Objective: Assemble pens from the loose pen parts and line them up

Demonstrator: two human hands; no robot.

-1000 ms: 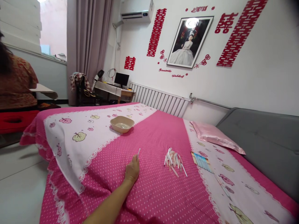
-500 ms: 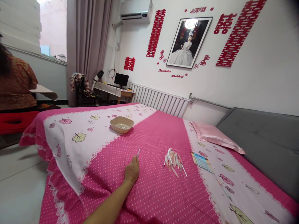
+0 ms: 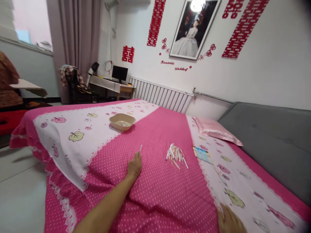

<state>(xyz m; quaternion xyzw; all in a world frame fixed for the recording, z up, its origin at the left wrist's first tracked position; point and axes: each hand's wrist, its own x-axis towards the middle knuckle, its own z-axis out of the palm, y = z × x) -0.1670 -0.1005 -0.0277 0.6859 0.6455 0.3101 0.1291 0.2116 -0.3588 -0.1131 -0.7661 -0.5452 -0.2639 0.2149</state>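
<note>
**Slim pen held upright to the left of a loose pile**

A slim whitish pen was held in the left hand, to the left of the loose pile of pen-like sticks and apart from it. The fingers were closed around its lower part; only the upper end was left showing, leaning slightly to the right. The right hand was seen on the near right side of the pile, cut off by the lower edge of the view. Its fingers were placed over the bed cover, and whether anything was held beneath them could not be told.

To the right of the pile, a row of blue-barrelled pens was laid side by side. A single pen was stretched out nearer, also to the right of the pile. Beyond the pile and to its left, a beige basin was set on the cover.

The held pen was judged light and stiff, hardly fragile, with a smooth barrel that might slip or roll if pinched loosely. A mid-barrel pinch between thumb and fingertips seemed suitable. For the piled sticks, which were crossed at odd angles, a protruding end seemed easier to be grasped than a buried one.
</note>
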